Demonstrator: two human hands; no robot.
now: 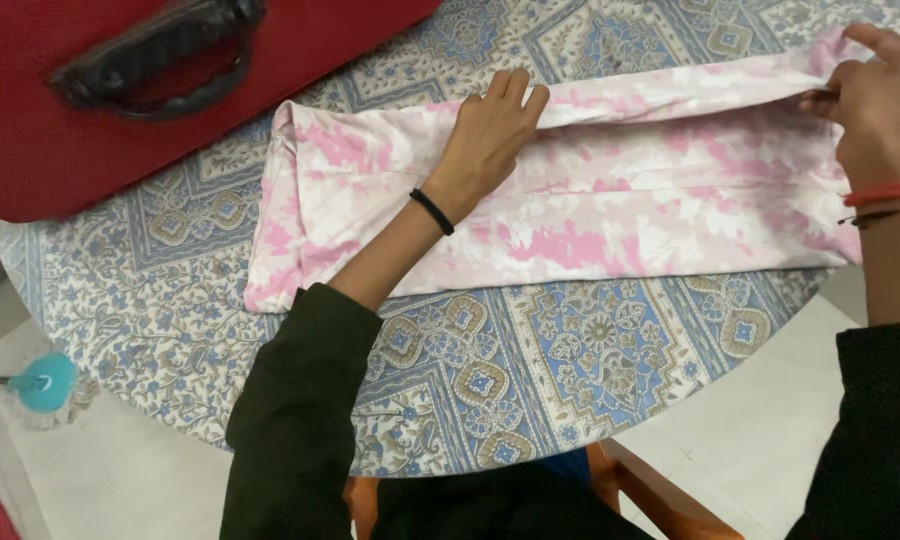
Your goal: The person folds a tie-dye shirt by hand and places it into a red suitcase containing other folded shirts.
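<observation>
You have only one view, from the camera on your head. It looks steeply down and forward at the round table (470, 400), from close. The table fills most of the frame; its far side goes toward 12 o'clock. Your arms enter from 6 o'clock, floor shows at 7 and 5.

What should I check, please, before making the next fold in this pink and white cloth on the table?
1. Left hand pressed flat on the pink and white cloth: ok.
2. Right hand pinching the cloth's far right edge: ok.
3. Cloth lying wholly on the patterned tablecloth: ok on the left; right end cannot tell.
4. Red case apart from the cloth: ok.
5. Cloth smooth: not ok, creases near the left end.
</observation>
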